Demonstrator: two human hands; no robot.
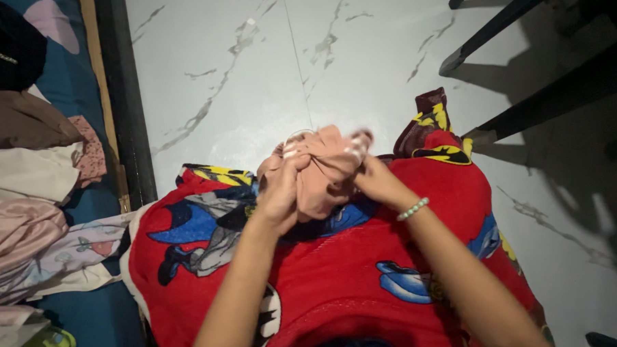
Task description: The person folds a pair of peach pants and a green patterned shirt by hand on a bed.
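White marbled floor [236,73] underneath. Red cartoon-print blanket [339,275] across lap. Heap of folded clothes [22,204] on bed at left. Small peach garment [322,169] bunched above blanket, mid-fold by look. Left hand [282,195] closed on it; right hand [373,178] pinching its edge, beaded bracelet [414,209] at wrist. Smoothing likely needs both grips kept.

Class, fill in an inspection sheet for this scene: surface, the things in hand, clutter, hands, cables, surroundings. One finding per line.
Surface: red cartoon-print blanket over the lap, above a white marbled floor.
Things in hand: bunched peach cloth, gripped from both sides.
Clutter: pile of folded clothes on a blue mat at the left.
Hands: left hand and right hand both closed on the cloth; bead bracelet on the right wrist.
Cables: nothing seen.
Surroundings: dark furniture legs at upper right, casting shadows.
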